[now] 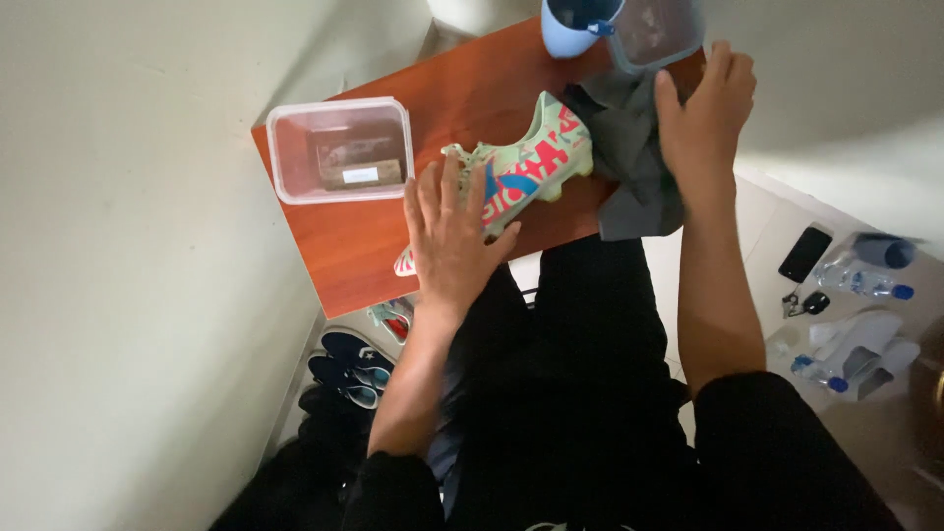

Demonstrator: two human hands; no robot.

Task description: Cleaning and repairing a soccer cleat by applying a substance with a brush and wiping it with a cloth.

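Note:
A pale green football boot with red and blue markings lies on its side on a reddish wooden table. My left hand rests flat on the boot's front part, fingers spread. My right hand presses on a dark grey cloth lying at the table's right edge, just beside the boot's heel. Neither hand is closed around anything.
A clear lidded plastic box with a small item inside stands at the table's left. A light blue bowl and a clear container sit at the far edge. Shoes lie below; a phone, keys and water bottles lie on the floor at right.

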